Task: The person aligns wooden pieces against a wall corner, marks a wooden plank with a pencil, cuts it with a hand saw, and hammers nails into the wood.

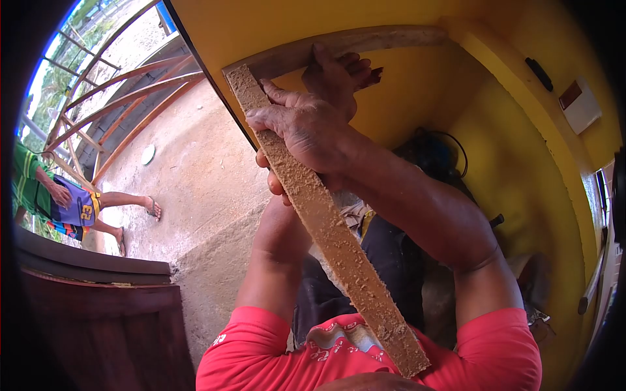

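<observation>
A long, narrow wooden strip [339, 241], covered in sawdust, slants from the upper left down to the red shirt. My right hand [303, 127] grips it near its upper end, with finger tips showing at its left edge. Partly behind my right wrist, my left hand [329, 81] faces palm towards me. Its thumb touches a curved wooden piece [391, 40] against the yellow wall, and its other fingers are bent and apart from the thumb. The strip's upper end meets the left part of that curved piece.
A person [45, 186] in a green top is at the far left, near curved wooden frames [124, 101]. A dark wooden panel [111, 319] stands at the lower left, beside the concrete floor [195, 156]. Dark equipment [433, 156] with a cable lies near the yellow wall [508, 163].
</observation>
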A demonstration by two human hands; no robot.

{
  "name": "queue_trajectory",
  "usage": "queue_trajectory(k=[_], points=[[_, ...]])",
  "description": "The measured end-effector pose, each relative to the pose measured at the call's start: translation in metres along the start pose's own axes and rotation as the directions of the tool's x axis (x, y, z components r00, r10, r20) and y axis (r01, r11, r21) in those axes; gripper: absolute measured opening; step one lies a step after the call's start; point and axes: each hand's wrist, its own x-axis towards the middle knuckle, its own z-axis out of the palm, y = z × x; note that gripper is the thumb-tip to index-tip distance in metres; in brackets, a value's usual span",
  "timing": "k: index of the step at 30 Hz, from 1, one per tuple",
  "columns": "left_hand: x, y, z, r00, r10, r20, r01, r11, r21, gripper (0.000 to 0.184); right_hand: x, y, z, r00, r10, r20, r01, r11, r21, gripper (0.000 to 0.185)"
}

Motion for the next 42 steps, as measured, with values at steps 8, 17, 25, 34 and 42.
queue_trajectory(k=[8, 17, 25, 34, 42], points=[[-0.003, 0.005, 0.006, 1.000, 0.005, 0.031, -0.003, 0.997, -0.074, 0.066, -0.002, -0.004, 0.001, 0.999, 0.035, 0.031, -0.036, 0.999, 0.022, 0.072], [0.000, 0.004, 0.005, 1.000, -0.008, 0.016, 0.010, 0.997, -0.076, 0.065, 0.002, 0.005, -0.003, 0.999, -0.010, 0.047, 0.010, 1.000, 0.016, 0.071], [0.000, 0.002, 0.002, 1.000, 0.000, 0.020, 0.001, 0.999, -0.051, 0.067, -0.005, -0.005, 0.007, 0.991, 0.133, 0.033, -0.137, 0.983, 0.122, 0.062], [-0.002, 0.013, 0.008, 0.996, -0.075, -0.048, 0.072, 0.995, -0.063, 0.080, -0.006, -0.006, -0.001, 0.999, 0.046, 0.011, -0.047, 0.998, 0.036, 0.067], [0.001, 0.021, 0.007, 0.982, -0.157, -0.104, 0.148, 0.985, -0.086, 0.074, -0.015, -0.011, -0.005, 0.984, 0.161, 0.078, -0.168, 0.982, 0.087, 0.067]])
